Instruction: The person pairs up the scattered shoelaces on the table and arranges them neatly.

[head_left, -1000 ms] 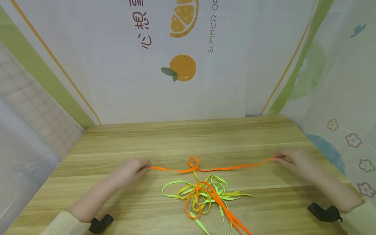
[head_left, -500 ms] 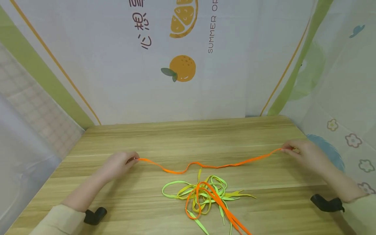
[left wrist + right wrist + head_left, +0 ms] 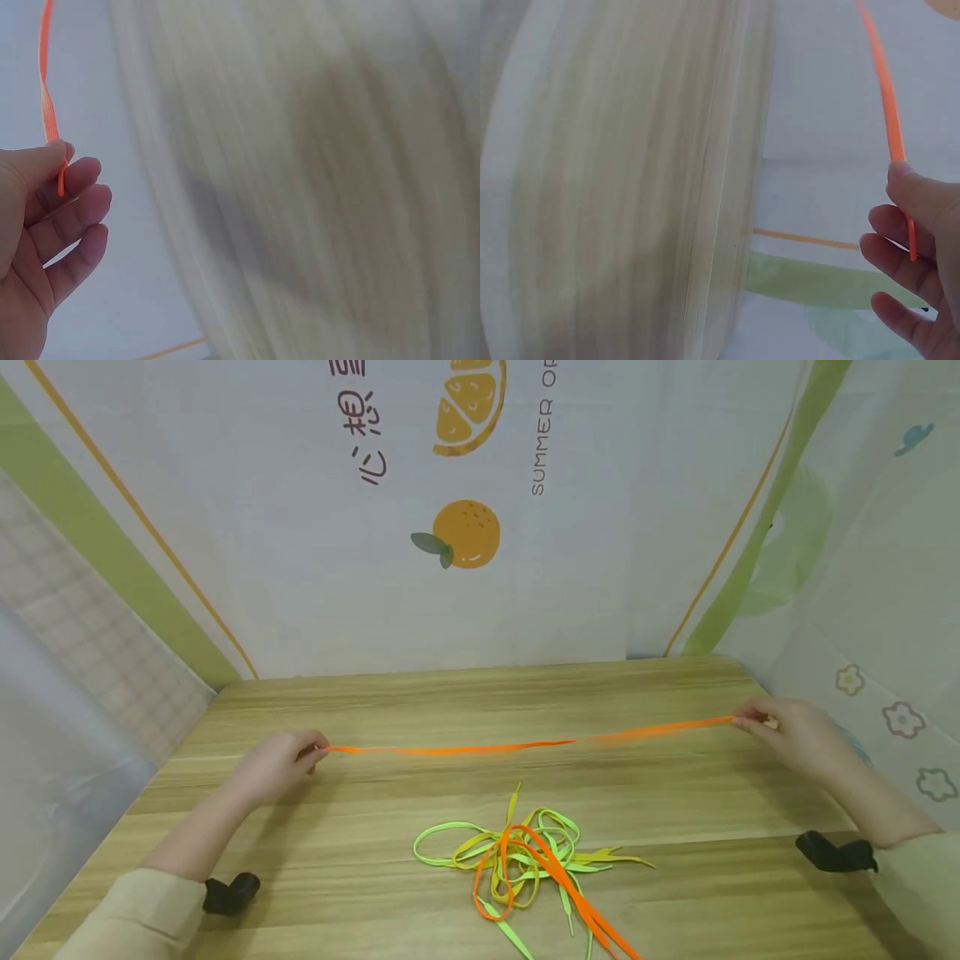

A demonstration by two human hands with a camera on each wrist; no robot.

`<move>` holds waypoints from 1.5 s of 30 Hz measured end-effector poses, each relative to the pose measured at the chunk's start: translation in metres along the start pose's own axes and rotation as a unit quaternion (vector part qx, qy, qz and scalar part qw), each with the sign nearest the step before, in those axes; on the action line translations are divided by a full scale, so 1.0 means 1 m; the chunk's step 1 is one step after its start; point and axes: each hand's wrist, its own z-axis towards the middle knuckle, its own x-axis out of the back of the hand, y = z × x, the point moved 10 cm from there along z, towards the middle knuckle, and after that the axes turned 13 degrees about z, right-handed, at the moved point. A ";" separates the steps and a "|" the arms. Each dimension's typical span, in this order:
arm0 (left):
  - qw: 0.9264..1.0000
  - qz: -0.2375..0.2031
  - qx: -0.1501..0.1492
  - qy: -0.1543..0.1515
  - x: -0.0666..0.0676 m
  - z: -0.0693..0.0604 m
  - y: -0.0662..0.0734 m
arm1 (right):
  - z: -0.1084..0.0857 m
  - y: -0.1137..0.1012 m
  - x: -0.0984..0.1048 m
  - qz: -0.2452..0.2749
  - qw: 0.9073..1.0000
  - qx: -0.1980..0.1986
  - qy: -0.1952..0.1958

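While the orange lace [image 3: 480, 749] ran nearly straight from side to side beyond the tangled pile, each hand had one end of it. The left hand [image 3: 277, 764] pinched its end between thumb and index finger, the grip closed tight, and a short tail of lace poked out below the thumb in the left wrist view. Its other fingers were bent loosely, with small gaps between them. The right hand [image 3: 793, 735] pinched the opposite end in the same way, thumb pressed against the lace, and the tip hung down past the fingers in the right wrist view; the remaining fingers were curled and slightly spread.

The two hands were well apart, one toward each side of the wooden table [image 3: 360, 868], and the lace sloped up a little toward the right hand, blurred and thin near its middle. Nearer the person, and apart from both hands, lay the pile: a green lace [image 3: 442, 824], a yellow lace [image 3: 515, 806] and a second orange lace [image 3: 558, 868], whose strands trailed toward the table's near edge. Behind the table hung a white sheet [image 3: 570, 593] printed with an orange fruit [image 3: 468, 533]
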 end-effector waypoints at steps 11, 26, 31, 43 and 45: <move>1.000 -0.005 0.020 -0.006 0.003 0.004 -0.017 | 0.008 0.020 -0.007 0.014 0.998 -0.064 -0.026; 0.999 0.010 0.037 0.013 0.012 0.040 -0.031 | 0.026 0.039 -0.019 0.040 0.993 -0.106 -0.026; 0.998 0.011 0.053 0.008 0.013 0.046 -0.038 | 0.037 0.044 -0.027 0.056 0.990 -0.123 -0.029; 0.996 -0.002 0.088 -0.016 0.004 0.053 -0.058 | 0.056 0.062 -0.047 0.075 0.983 -0.161 -0.036; 0.995 -0.007 0.094 -0.018 0.002 0.055 -0.061 | 0.058 0.067 -0.051 0.073 0.983 -0.166 -0.036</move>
